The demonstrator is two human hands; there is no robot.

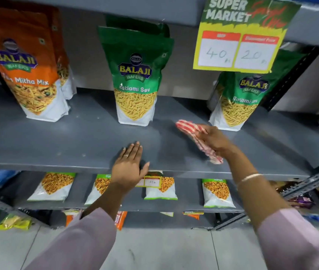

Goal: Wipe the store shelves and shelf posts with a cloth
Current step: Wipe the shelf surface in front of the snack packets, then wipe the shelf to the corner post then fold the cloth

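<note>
A: Your right hand (212,140) is closed around the cloth (197,137). The red and white fabric is bunched in your palm, one end comes out past the fingers toward the back of the shelf (67,141), the other end hangs behind the wrist. Is this grip on purpose?

B: I think yes. A bunched cloth gives you a thick pad, so you can press on the grey surface without your fingers touching it. The cloth is on the shelf, or just above it; I cannot tell, because the picture is blurred there.

A: And your left hand (128,165)?

B: It holds nothing. It lies flat and open on the front part of the shelf, with the fingers spread, near the edge. I judge that you lean on it, to keep your body steady while the other arm reaches.

A: Where is the cloth among the goods?

B: Between two green bags (135,75), in the free strip in front of them. The orange bag (26,61) stands well apart on the left. The bags stand toward the back, so the front of the shelf is open for wiping.

A: What could go wrong?

B: The right green bag is near your hand. A wide sweep could push it over. The price card (238,36) hangs from the shelf above, so you must reach under it.
</note>
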